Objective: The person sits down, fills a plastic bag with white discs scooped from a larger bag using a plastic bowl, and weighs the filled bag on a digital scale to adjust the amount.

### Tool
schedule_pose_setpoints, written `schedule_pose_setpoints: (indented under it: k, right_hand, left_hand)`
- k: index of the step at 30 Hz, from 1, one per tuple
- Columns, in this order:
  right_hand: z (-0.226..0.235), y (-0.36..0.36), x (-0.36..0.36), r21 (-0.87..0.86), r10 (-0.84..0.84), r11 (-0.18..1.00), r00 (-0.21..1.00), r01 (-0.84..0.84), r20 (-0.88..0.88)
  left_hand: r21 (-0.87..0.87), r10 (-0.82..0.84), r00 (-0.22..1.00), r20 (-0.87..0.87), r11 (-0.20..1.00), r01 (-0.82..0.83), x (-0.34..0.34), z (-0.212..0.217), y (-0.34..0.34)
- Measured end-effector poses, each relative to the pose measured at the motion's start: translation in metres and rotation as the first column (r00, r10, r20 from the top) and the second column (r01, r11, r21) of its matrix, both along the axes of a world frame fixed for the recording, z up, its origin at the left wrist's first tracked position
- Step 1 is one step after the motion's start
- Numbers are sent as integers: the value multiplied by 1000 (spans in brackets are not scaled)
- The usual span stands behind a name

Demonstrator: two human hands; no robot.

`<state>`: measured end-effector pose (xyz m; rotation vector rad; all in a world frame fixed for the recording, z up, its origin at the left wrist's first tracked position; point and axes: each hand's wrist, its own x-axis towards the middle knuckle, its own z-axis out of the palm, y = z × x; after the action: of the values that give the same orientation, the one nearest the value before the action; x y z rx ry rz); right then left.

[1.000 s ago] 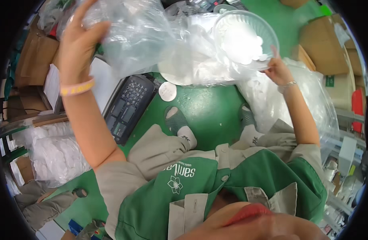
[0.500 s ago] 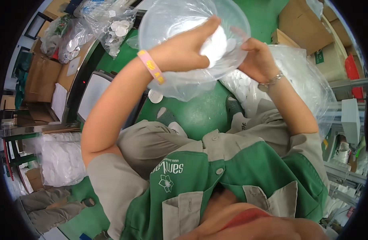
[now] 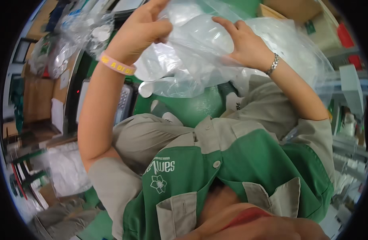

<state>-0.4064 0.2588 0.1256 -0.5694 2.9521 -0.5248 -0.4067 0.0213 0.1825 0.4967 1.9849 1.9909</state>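
Observation:
A clear plastic bag (image 3: 188,80) spreads between my hands, loose and wrinkled, with white round pieces (image 3: 158,60) showing through it. At its upper left, my left hand (image 3: 140,34) is closed on the bag's plastic, its fingertips partly out of the picture. My right hand (image 3: 250,46) lies against the bag's right side, fingers apart; its thumb is blurred behind the plastic. Under the film by the right fingertips is a rounded translucent shape, seemingly the bowl (image 3: 208,30), partly hidden. A white disc (image 3: 146,89) sits below the bag's left edge.
A large clear bag (image 3: 280,36) rests beyond my right hand. Several bags of white discs (image 3: 100,34) lie on the left bench. A grey device with keys (image 3: 122,104) stands left of my knee. Another person's trousered legs (image 3: 60,218) show at lower left. Machine parts line the right.
My left hand has come out of the bowl and moved up and left, now gripping the bag's plastic. My right hand has left the bowl's rim, its fingers spreading. The bag is drawn wider.

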Motion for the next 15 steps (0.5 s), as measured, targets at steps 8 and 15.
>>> schedule_pose_setpoints:
  k: [8,15]
  right_hand:
    - [41,79,16,-162,24,979,854,-126,-520]
    - [39,230,35,-695,-411,716,767,-63,-492]
  left_hand:
    - [-266,53,957,-286,955,-133,-39,-48,33]
    - [-566,-255,842,-477,821,-72,-76,-78,33]
